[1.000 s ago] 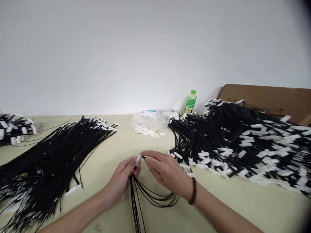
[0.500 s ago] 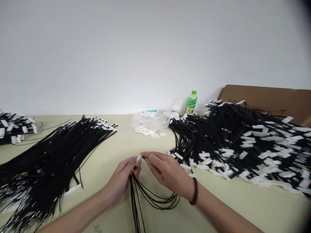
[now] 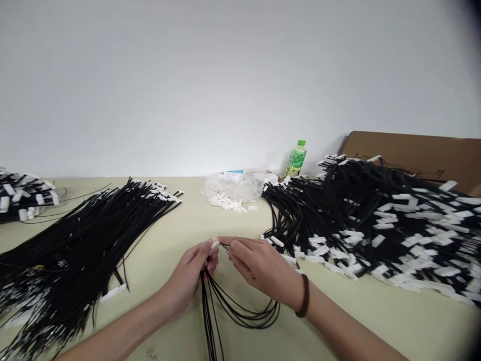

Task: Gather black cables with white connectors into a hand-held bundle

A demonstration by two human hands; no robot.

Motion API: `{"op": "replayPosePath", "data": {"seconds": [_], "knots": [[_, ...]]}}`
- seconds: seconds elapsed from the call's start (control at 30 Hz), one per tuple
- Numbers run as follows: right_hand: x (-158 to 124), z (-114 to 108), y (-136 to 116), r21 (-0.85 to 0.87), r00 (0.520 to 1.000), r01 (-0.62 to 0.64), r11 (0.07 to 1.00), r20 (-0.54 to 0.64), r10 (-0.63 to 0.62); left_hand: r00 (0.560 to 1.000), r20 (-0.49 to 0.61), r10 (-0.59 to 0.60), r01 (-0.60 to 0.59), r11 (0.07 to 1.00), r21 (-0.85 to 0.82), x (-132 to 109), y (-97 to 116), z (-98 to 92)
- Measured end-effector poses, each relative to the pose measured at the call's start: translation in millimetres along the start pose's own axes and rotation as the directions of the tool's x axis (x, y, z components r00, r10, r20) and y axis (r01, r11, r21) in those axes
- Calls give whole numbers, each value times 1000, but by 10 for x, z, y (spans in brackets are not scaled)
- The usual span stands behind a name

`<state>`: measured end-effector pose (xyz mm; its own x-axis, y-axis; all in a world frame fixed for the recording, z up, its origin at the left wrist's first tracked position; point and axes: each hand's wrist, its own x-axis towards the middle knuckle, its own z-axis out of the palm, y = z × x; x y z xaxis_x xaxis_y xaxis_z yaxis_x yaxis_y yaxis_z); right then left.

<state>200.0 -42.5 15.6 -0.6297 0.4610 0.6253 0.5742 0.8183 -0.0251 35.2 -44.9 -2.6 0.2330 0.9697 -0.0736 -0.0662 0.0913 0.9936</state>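
Note:
Near the middle of the table, my left hand (image 3: pixel 197 263) pinches a small white connector housing (image 3: pixel 214 246) between thumb and fingers. Black cables (image 3: pixel 244 317) hang below it, some running straight down and others looping to the right. My right hand (image 3: pixel 255 263), a brown band at its wrist, is closed on thin black wire ends just right of the housing. Its index finger reaches to the housing's end. Whether the wire tips sit inside the housing is too small to tell.
Black cables (image 3: pixel 93 240) with white ends lie at left, with another bundle (image 3: pixel 26 195) beyond. A large cable pile (image 3: pixel 356 215) covers the right side. At the back are a clear bag of white housings (image 3: pixel 235 188), a green-capped bottle (image 3: pixel 296 159) and a cardboard box (image 3: pixel 409 150).
Both hands keep nearly the same pose at the white connector housing. My right hand has shifted very slightly right, and the view has moved a little.

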Motion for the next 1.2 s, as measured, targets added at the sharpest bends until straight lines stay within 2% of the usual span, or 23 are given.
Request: {"op": "replayPosePath", "data": {"seconds": [0.37,0.73,1.2], "knots": [[-2,-3,-3,-56,1000,13,998,-2,-13,1000,-8,-10,11,998,61,-13,16,20],[-8,33,-4,103,998,-68,992,10,67,1000,27,-7,5,997,81,-14,7,6],[-14,78,16,254,994,-111,961,15,110,997,68,-21,21,1000,-3,-11,27,-11]]}}
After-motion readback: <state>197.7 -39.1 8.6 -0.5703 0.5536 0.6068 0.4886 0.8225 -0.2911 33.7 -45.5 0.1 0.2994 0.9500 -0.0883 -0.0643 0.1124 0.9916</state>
